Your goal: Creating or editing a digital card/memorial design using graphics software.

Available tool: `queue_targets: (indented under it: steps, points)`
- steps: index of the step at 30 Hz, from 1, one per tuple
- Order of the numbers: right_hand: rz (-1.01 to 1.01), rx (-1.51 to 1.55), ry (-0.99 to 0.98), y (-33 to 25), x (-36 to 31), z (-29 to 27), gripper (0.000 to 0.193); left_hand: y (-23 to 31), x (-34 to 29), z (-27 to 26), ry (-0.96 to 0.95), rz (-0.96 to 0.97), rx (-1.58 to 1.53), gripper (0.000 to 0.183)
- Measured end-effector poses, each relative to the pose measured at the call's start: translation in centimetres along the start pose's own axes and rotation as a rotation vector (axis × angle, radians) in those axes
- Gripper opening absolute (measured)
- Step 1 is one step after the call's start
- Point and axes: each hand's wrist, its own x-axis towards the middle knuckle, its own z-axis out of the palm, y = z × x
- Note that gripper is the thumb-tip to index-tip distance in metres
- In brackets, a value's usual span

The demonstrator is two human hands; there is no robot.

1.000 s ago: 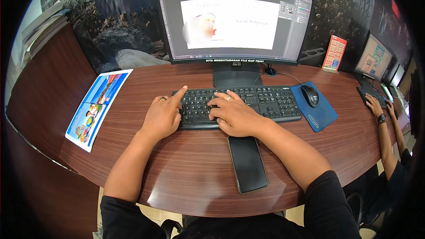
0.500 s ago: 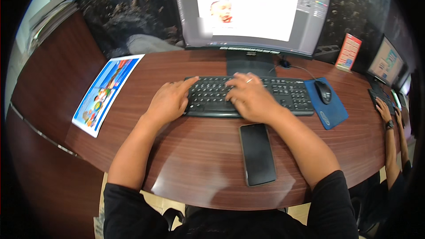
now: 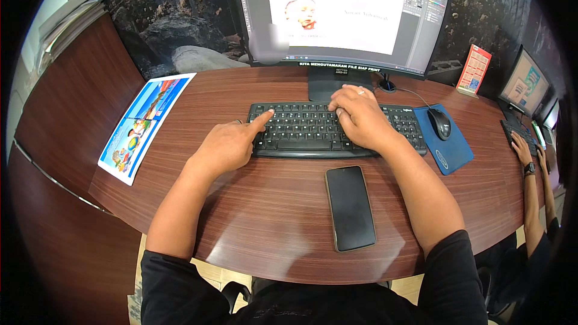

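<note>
A black keyboard lies on the desk under both hands. At its left end, my left hand stretches the index finger onto an upper-left key while the other fingers curl in; it holds nothing. Over the right half of the keys rests my right hand, fingers bent and apart, a ring on one finger, nothing held. Behind the keyboard stands a curved monitor showing a white page with a child's picture and lines of text. A dark phone lies face up below my right hand.
Right of the keyboard, a black mouse sits on a blue mouse pad. A red desk calendar stands behind it. A colourful printed sheet lies left. Far right, another person's hand rests at a second keyboard.
My right hand has shifted to the right along the keyboard. My left hand's fingers have drawn in, leaving the index finger out. Lines of text now show on the screen's page.
</note>
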Motion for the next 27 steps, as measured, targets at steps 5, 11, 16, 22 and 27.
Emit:
queue_targets:
  steps: [5,11,16,22,27]
  points:
    - [-0.002,0.017,-0.251,-0.2,-0.5,0.3,0.019,-0.4,0.3,0.3,0.075,0.051,0.040,0.087]
    - [0.056,-0.092,-0.290,-0.5,-0.7,0.6,0.022,0.1,0.5,0.0,0.096,0.059,0.033,0.086]
    - [0.039,-0.116,-0.273,-1.6,-0.6,1.3,0.024,-0.2,0.6,0.7,0.106,0.120,-0.028,0.082]
    - [-0.045,-0.052,-0.247,-3.3,-1.2,3.2,0.030,-0.2,0.8,0.9,0.167,0.132,-0.018,0.080]
    - [-0.140,-0.008,-0.370,-3.3,-1.1,1.9,0.021,0.1,0.7,0.1,0.141,0.079,-0.015,0.078]
